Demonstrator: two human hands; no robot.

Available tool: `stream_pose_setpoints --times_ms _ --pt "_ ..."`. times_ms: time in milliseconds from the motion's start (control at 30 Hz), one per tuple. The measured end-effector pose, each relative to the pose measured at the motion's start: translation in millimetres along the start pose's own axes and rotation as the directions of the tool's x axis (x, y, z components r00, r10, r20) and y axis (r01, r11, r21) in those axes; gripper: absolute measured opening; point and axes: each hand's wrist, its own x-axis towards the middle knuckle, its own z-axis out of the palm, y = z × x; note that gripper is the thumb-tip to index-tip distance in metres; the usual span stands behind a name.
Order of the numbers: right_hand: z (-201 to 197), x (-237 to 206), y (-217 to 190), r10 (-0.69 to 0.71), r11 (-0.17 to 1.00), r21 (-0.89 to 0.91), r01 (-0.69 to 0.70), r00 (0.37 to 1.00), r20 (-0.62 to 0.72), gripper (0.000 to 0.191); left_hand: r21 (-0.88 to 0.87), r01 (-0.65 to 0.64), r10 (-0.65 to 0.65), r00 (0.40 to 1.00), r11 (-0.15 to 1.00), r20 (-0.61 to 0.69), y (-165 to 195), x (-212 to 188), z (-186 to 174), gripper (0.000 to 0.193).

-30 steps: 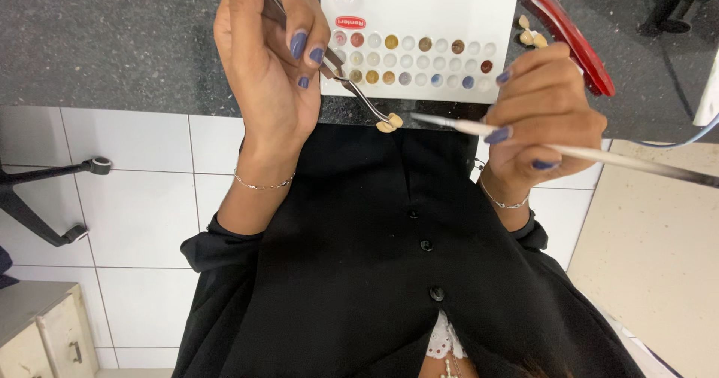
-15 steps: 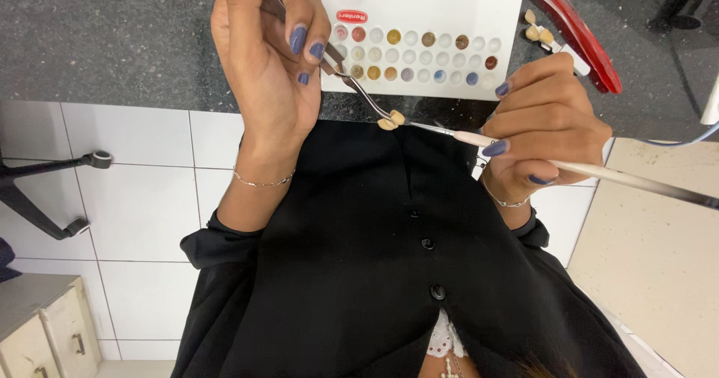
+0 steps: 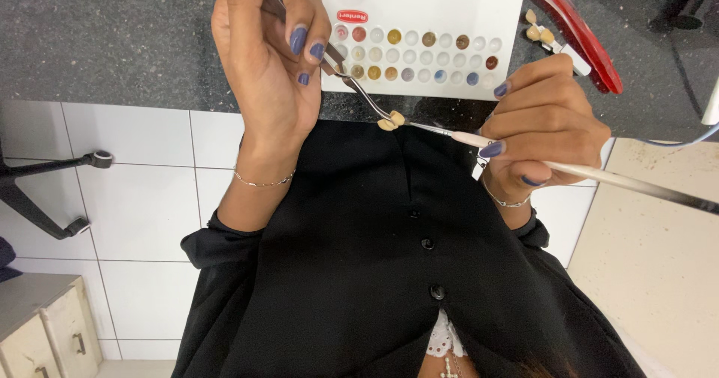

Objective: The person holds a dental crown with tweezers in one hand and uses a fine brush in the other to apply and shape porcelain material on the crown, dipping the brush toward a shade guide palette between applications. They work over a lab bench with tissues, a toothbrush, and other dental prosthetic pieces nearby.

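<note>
Your dark speckled worktop [image 3: 112, 41] runs along the top, at twelve o'clock. On it lies a white palette [image 3: 479, 4] with rows of small round wells in tan, brown, red and blue, and a small red oval label near its top left. At two o'clock of it lies a red holder [image 3: 580, 37]. Your left hand [image 3: 266, 56] pinches metal tweezers [image 3: 352, 86], its grip pressed together. The small cream tooth pieces [image 3: 391, 120] sit in the tweezers' tip, at four o'clock of that hand. Your right hand [image 3: 543, 127] pinches a thin brush [image 3: 599, 174], its tip touching the pieces.
</note>
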Motion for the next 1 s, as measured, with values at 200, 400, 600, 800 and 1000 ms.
stream_pose_setpoints --times_ms 200,400,600,800,1000 --pt "-2.7 3.0 2.2 -0.051 0.999 0.009 0.051 0.997 0.058 0.047 0.009 -0.010 0.010 1.000 1.000 0.013 1.1 0.0 0.9 0.037" --pt "-3.8 -1.8 3.1 -0.048 0.999 0.018 0.047 0.999 0.024 0.047 0.016 0.017 -0.017 1.000 1.000 -0.001 4.2 -0.6 3.5 0.035" --pt "-4.2 -5.5 1.1 -0.015 1.000 -0.012 0.015 1.000 -0.007 0.047 0.040 0.016 -0.016 1.000 0.999 0.010 5.6 0.1 4.1 0.036" --pt "-2.5 -4.6 -0.6 0.008 1.000 -0.016 -0.008 1.000 -0.010 0.049 0.036 0.017 -0.017 1.000 0.999 0.006 4.2 -0.5 2.2 0.036" --pt "-1.2 -4.9 -1.2 0.009 1.000 -0.021 -0.010 1.000 -0.020 0.050 0.037 0.018 -0.018 1.000 0.999 0.009 5.0 -1.3 2.6 0.037"
